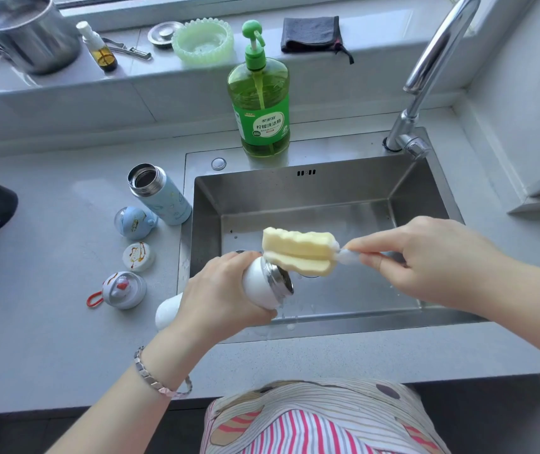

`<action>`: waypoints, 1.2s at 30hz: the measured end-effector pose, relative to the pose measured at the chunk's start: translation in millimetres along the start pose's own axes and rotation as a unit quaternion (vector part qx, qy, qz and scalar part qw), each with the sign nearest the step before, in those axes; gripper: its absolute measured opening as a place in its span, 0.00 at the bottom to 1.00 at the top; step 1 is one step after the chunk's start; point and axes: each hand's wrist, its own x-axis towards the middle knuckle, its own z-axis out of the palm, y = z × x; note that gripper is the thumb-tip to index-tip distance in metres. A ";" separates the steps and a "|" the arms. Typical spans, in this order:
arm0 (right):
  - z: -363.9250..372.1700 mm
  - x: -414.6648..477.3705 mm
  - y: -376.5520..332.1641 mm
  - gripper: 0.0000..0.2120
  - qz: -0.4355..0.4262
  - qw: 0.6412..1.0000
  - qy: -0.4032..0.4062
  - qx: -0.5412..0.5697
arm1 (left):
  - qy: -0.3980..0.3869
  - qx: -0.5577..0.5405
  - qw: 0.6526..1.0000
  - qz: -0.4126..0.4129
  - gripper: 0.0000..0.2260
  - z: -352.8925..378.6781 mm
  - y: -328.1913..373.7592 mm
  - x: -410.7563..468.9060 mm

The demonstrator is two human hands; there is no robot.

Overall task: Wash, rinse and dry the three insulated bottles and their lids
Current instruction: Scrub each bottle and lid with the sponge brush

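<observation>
— Where is the white bottle (263, 285)?

— In the left grip (219, 294). The fingers and thumb curl round its body, and it lies tilted, with the steel mouth pointing right over the front part of the sink (294, 191). Its base sticks out behind the wrist, above the desk (49, 306).

— And the right grip (425, 260)?

— It pinches the white handle of a sponge brush (298, 252) between thumb and fingertips. The yellow sponge head lies across the bottle's mouth, outside it; the lower lobe seems to touch the rim.

— What about the other pieces?

— A blue bottle (160, 194) stands open on the desk just beside the sink's left edge. In front of it three lids lie in a loose row, apart from one another: a blue lid (134, 222) nearest the blue bottle, then a white lid (138, 256) with orange marks, then a grey lid (121, 291) with a red loop.

— Anything behind the sink?

— A green dish soap bottle (262, 103) with a pump stands on the sink's back rim, and the faucet (425, 70) rises at the right corner. On the ledge above sit a metal pot (29, 31), a green dish (203, 40) and a dark cloth (311, 34).
</observation>
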 end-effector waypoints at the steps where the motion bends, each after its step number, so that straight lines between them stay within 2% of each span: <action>1: 1.2 0.1 0.5 0.13 -0.001 1.000 -0.003 0.001 | -0.002 0.008 1.000 0.003 0.29 1.3 0.0 -0.2; 5: 4.1 4.2 4.2 0.13 0.034 0.997 -0.042 0.049 | 0.008 0.006 0.999 0.030 0.30 5.4 -3.3 -2.2; 8: 8.2 6.8 7.8 0.09 0.068 0.977 -0.086 0.181 | 0.046 -0.149 0.987 0.028 0.29 6.7 -8.5 -3.6; 13: 35.5 2.6 3.0 0.12 0.106 0.893 -0.046 0.435 | 0.088 -0.399 0.913 -0.018 0.24 10.2 -0.7 -5.2; 15: 46.0 -3.9 -4.4 0.13 0.113 0.865 -0.031 0.488 | 0.105 -0.473 0.873 -0.054 0.22 13.2 -0.1 -2.3; 17: 55.3 -10.3 -12.9 0.12 0.123 0.852 -0.020 0.508 | 0.124 -0.522 0.838 -0.100 0.20 14.2 -3.3 2.5; 19: 63.6 -12.0 -20.8 0.10 0.135 0.855 -0.007 0.500 | 0.128 -0.536 0.827 -0.115 0.20 13.7 -4.3 4.2; 23: 68.8 -6.0 -26.9 0.12 0.149 0.877 0.018 0.457 | 0.087 -0.508 0.853 -0.077 0.21 11.7 7.8 -0.6; 27: 64.4 -19.6 -29.4 0.10 0.125 0.904 0.051 0.405 | 0.121 -0.502 0.846 -0.132 0.17 5.6 0.2 8.6; 32: 60.9 -21.9 -31.5 0.08 0.126 0.927 0.076 0.346 | 0.112 -0.443 0.879 -0.136 0.15 6.3 4.4 10.1; 36: 61.5 -30.8 -39.5 0.10 0.117 0.944 0.068 0.301 | 0.131 -0.420 0.881 -0.172 0.18 3.8 4.4 14.3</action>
